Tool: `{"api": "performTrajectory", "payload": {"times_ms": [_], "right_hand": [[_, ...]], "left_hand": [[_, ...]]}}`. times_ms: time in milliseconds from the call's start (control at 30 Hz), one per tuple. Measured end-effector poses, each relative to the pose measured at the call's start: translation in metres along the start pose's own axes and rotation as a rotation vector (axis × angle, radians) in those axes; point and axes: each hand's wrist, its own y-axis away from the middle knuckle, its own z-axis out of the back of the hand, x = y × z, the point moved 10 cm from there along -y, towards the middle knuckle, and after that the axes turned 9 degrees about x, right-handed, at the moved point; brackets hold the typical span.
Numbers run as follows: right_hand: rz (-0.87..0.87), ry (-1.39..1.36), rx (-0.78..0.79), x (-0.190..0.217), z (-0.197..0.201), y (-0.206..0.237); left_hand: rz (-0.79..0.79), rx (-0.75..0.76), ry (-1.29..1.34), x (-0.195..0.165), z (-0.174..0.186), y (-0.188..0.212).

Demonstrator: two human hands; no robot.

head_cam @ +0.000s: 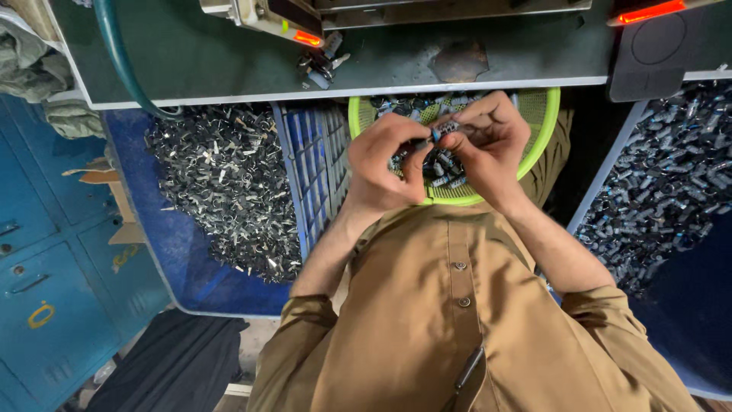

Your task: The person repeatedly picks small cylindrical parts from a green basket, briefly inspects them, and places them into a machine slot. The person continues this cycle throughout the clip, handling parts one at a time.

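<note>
My left hand [385, 164] and my right hand [488, 145] meet over a lime green mesh basket [543, 114] that rests on my lap. Together the fingertips pinch a small dark metal part [444, 128] with a blue bit on it. More small grey and blue parts [442, 174] lie in the basket under my hands. Both hands are curled tight around the part, thumbs and forefingers touching it.
A blue crate [171, 244] on my left holds a heap of small dark metal pieces [225, 183]. A second blue crate on my right holds dark cylindrical parts [663, 183]. A dark green workbench [229, 53] with a machine and red lights runs across the top. Blue cabinet at far left.
</note>
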Motion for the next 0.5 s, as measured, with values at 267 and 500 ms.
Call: {"api": "performTrajectory", "payload": {"times_ms": [267, 500], "right_hand": [[-0.395, -0.841, -0.147, -0.057, -0.005, 0.009], [0.059, -0.139, -0.005, 0.032, 0.012, -0.036]], "left_hand": [[0.136, 0.021, 0.250, -0.034, 0.047, 0.002], [0.332, 0.369, 1.015, 0.038, 0.006, 0.044]]}}
